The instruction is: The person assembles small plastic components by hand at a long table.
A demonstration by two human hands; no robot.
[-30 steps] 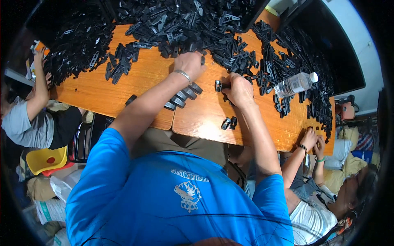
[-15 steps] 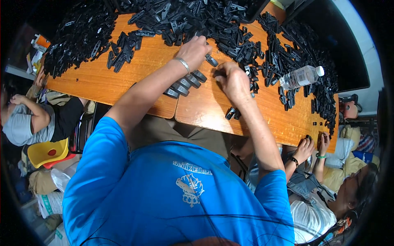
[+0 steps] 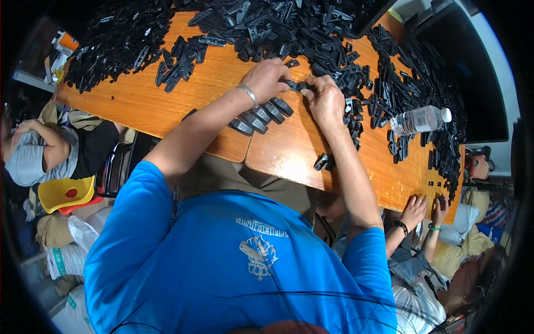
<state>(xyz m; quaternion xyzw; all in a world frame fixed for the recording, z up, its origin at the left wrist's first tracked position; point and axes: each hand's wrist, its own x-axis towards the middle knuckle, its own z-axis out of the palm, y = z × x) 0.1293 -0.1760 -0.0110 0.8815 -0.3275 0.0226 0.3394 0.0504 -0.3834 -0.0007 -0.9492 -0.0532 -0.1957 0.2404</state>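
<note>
Pinching a dark plastic piece (image 3: 290,84) with its fingertips drawn close together, the left hand (image 3: 267,79) faces the right hand (image 3: 327,101), whose thumb and fingers are narrowed on a small black part (image 3: 304,86). The piece and the part lie end to end between the two sets of fingers, above the wooden table (image 3: 214,83); whether they are joined or only touching, I cannot tell.

Below the left fingers, toward the person's body, a slanting row of rounded black pieces (image 3: 260,116) lies side by side, near the wrist with the silver bracelet (image 3: 248,94). Just right of the right fingers, small black parts (image 3: 355,119) are scattered on the tabletop, and nearer the body, beneath the right forearm, sits a small dark clip (image 3: 321,162).

Beyond both hands spreads a big heap of black parts (image 3: 272,25). Farther left of the left fingers are a small cluster of black strips (image 3: 181,64) and a pile of thin parts (image 3: 119,47). Well to the right of the right fingers, a clear bottle (image 3: 420,121) lies tilted over more black parts, and past it a co-worker's hands (image 3: 414,211) rest at the table's edge.
</note>
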